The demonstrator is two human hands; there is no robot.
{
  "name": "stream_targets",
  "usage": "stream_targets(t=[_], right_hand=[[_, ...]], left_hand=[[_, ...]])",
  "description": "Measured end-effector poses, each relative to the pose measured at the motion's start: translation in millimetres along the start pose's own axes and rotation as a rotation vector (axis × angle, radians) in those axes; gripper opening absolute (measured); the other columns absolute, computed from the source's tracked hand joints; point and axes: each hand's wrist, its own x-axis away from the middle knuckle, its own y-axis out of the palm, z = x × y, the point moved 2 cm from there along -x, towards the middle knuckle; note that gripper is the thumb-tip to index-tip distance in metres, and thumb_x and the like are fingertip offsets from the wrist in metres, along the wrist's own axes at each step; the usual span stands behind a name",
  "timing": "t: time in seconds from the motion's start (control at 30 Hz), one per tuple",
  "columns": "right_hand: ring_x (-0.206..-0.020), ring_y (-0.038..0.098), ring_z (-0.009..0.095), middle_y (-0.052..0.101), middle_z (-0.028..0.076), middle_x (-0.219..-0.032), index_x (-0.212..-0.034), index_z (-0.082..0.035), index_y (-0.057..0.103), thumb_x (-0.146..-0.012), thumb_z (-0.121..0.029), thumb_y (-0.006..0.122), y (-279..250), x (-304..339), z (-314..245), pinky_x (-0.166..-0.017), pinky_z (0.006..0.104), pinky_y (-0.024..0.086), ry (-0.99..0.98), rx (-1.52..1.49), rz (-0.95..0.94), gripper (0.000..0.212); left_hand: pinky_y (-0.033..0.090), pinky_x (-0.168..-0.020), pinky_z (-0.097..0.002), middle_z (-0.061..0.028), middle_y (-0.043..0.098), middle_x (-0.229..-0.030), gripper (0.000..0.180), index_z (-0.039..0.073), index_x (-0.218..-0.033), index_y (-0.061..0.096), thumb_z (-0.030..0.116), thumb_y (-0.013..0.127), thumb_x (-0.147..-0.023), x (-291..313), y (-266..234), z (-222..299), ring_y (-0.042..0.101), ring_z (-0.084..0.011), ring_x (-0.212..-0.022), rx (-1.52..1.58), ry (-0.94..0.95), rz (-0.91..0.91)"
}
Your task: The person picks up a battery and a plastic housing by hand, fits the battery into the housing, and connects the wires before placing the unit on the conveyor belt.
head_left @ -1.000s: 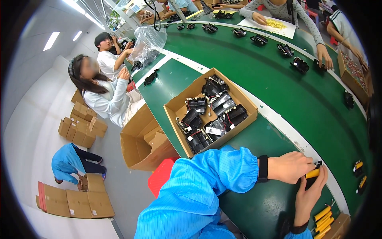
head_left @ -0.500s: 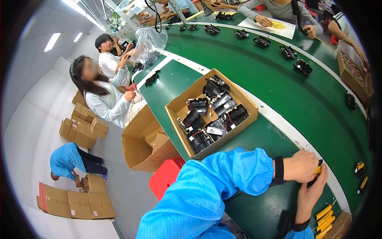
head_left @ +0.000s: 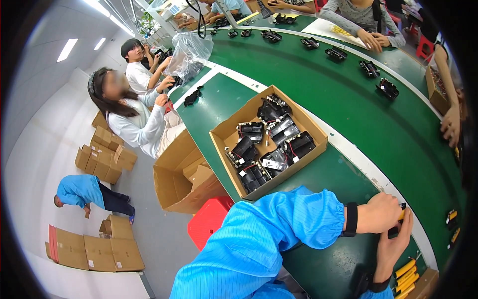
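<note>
Blue, faintly striped fabric sleeved the person's left arm (head_left: 269,239), which crossed the green counter (head_left: 343,182) toward its right end. A black band (head_left: 351,220) circled that wrist. The left hand (head_left: 381,213) was curled over the top of a small black plastic housing (head_left: 393,232) — its fingertips were hidden, so whether it pinched or only pressed could not be told. The right hand (head_left: 396,244) gripped the housing from below and the right, fingers raised along its side. A bit of yellow cylinder (head_left: 402,215) showed between the 2 hands, beside the long white rail (head_left: 361,167) edging the counter.

Just below the right hand, yellow cylindrical cells (head_left: 406,275) lay side by side, next to a brown cardboard edge (head_left: 425,284). Beyond the rail, on the curved green strip (head_left: 318,92), 2 black pieces with yellow cylinders (head_left: 451,218) lay to the right of the hands.

Well to the left of the hands, a shallow brown cardboard box (head_left: 286,182) held black plastic housings (head_left: 301,144) with thin red wires. Below it stood a red plastic stool (head_left: 209,222) — partly covered by the sleeve — and a deep open carton (head_left: 172,187). Across the strip, a co-worker in grey sleeves rested 2 hands (head_left: 374,41) near a white sheet (head_left: 318,27).
</note>
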Motion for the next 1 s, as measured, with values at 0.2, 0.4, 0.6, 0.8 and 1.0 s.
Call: stream_targets(t=[0.2,0.4,0.6,0.8,1.0], right_hand=[[-0.119,0.054,0.033,0.044,0.022,-0.14,-0.135,0.003,0.045,-0.077,0.003,0.067,-0.3,-1.3,4.8,-0.087,0.0331,0.05,-0.016,-0.045,0.016,0.062],[-0.118,0.055,0.033,0.044,0.022,-0.14,-0.135,0.003,0.045,-0.077,0.003,0.069,2.7,-0.1,9.2,-0.087,0.0336,0.052,-0.021,-0.056,0.022,0.063],[-0.118,0.055,0.031,0.043,0.021,-0.141,-0.135,0.002,0.046,-0.077,0.004,0.07,-1.5,-2.3,12.2,-0.087,0.0339,0.054,0.134,-0.089,0.042,0.063],[-0.116,0.056,0.029,0.047,0.021,-0.137,-0.129,0.002,0.051,-0.074,0.003,0.072,-7.4,4.9,0.7,-0.086,0.034,0.055,-0.002,-0.094,0.054,0.058],[-0.11,0.059,0.033,0.05,0.02,-0.129,-0.125,0.001,0.051,-0.07,-0.001,0.075,5.8,-3.9,-14.3,-0.082,0.0335,0.057,-0.103,-0.063,0.034,0.06]], left_hand=[[0.051,-0.058,-0.0378,-0.0168,0.063,-0.068,0.026,-0.001,-0.072,0.067,0.025,0.066,-0.078,-2.3,-8.7,-3.4,0.065,-0.0298,-0.067,0.023,0.022,-0.03],[0.053,-0.062,-0.0398,-0.0183,0.063,-0.068,0.032,-0.003,-0.076,0.068,0.028,0.065,-0.083,-0.1,-7.1,-6.0,0.065,-0.0329,-0.066,0.003,0.079,0.006],[0.053,-0.064,-0.042,-0.0202,0.064,-0.073,0.031,-0.004,-0.077,0.068,0.026,0.063,-0.085,-0.1,-15.0,-7.2,0.065,-0.0364,-0.069,0.11,0.029,-0.129],[0.052,-0.072,-0.047,-0.0215,0.065,-0.085,0.029,-0.003,-0.085,0.067,0.024,0.058,-0.089,-6.6,-21.3,-10.2,0.063,-0.039,-0.081,0.087,0.265,-0.349],[0.047,-0.078,-0.0474,-0.0237,0.059,-0.088,0.029,-0.003,-0.096,0.062,0.024,0.058,-0.088,-0.1,-32.9,-33.2,0.058,-0.0406,-0.088,0.311,0.008,-0.36]])
